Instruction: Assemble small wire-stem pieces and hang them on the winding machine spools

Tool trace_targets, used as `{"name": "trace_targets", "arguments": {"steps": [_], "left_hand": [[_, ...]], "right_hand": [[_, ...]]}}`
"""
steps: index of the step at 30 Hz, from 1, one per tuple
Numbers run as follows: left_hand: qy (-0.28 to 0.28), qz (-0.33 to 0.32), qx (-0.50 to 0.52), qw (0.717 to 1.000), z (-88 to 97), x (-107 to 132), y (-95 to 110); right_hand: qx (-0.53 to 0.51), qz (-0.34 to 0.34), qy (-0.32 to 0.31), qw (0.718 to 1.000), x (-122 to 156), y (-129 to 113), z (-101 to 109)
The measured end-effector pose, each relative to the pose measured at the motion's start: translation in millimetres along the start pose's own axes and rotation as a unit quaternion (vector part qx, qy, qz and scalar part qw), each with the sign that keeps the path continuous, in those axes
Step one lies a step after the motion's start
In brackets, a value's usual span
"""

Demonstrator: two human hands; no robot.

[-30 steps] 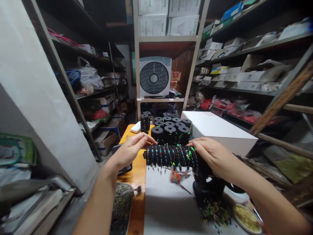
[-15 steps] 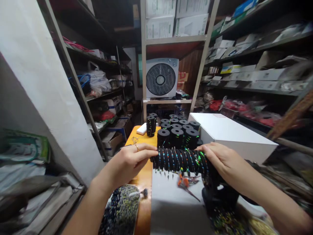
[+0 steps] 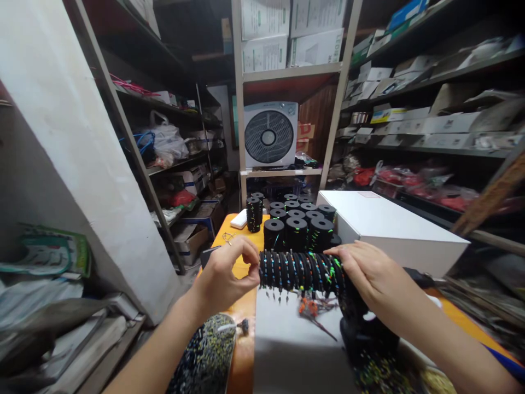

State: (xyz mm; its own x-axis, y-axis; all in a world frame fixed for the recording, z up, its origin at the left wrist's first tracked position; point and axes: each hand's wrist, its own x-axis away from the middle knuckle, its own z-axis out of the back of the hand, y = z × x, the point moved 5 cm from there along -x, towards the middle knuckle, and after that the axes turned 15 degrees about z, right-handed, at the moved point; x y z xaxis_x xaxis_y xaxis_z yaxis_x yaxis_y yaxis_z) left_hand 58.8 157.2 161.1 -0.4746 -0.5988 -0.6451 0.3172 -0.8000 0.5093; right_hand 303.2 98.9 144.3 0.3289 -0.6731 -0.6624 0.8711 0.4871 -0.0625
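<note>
A black foam spool [image 3: 301,271] lies level in front of me, wound with turns of line that carry blue, orange and green beads. Small metal pieces dangle along its lower side. My right hand [image 3: 367,271] is closed over the spool's right end, by a black stand [image 3: 371,334]. At the left end, my left hand [image 3: 232,271] pinches thumb and fingertips together against the spool's edge; what is between them is hidden. Below the spool, an orange-and-dark bundle [image 3: 309,306] lies on a white surface [image 3: 295,350].
More black spools [image 3: 296,224] stand upright behind, left of a large white box [image 3: 402,219]. A tray of small dark and yellow pieces [image 3: 209,350] lies near my left forearm on the orange table [image 3: 241,306]. A box fan [image 3: 270,134] faces me from a shelf.
My left hand has gone from fingers stretched along the spool's left end to a curled pinch there. My right hand stays on the right end. The view has shifted slightly.
</note>
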Motion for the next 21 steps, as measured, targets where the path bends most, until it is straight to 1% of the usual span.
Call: {"name": "trace_targets", "arguments": {"steps": [3,6,9,12,14,17,21], "left_hand": [[0.055,0.04,0.032,0.997,-9.3,8.6,-5.5],[0.096,0.062,0.046,0.992,-16.8,18.8,-9.3],[0.115,0.062,0.035,0.991,-21.5,28.9,-11.6],[0.115,0.053,0.005,0.992,-22.0,37.5,-13.1],[0.101,0.031,-0.016,0.994,-20.9,41.4,-13.2],[0.055,-0.026,-0.038,0.997,-20.1,41.4,-12.4],[-0.058,-0.082,-0.095,0.99,-24.6,27.9,-11.5]], "right_hand": [[0.002,0.002,0.003,1.0,0.4,-0.5,-0.1],[0.002,0.002,0.003,1.0,0.7,0.4,-0.4],[-0.001,0.004,-0.001,1.0,1.4,1.9,-1.4],[-0.005,0.006,-0.004,1.0,2.5,2.9,-2.3],[-0.006,0.007,-0.007,1.0,2.7,3.1,-2.4],[-0.009,0.01,-0.02,1.0,-0.1,3.3,-1.7],[-0.018,0.009,-0.065,0.998,-11.2,6.9,1.8]]}}
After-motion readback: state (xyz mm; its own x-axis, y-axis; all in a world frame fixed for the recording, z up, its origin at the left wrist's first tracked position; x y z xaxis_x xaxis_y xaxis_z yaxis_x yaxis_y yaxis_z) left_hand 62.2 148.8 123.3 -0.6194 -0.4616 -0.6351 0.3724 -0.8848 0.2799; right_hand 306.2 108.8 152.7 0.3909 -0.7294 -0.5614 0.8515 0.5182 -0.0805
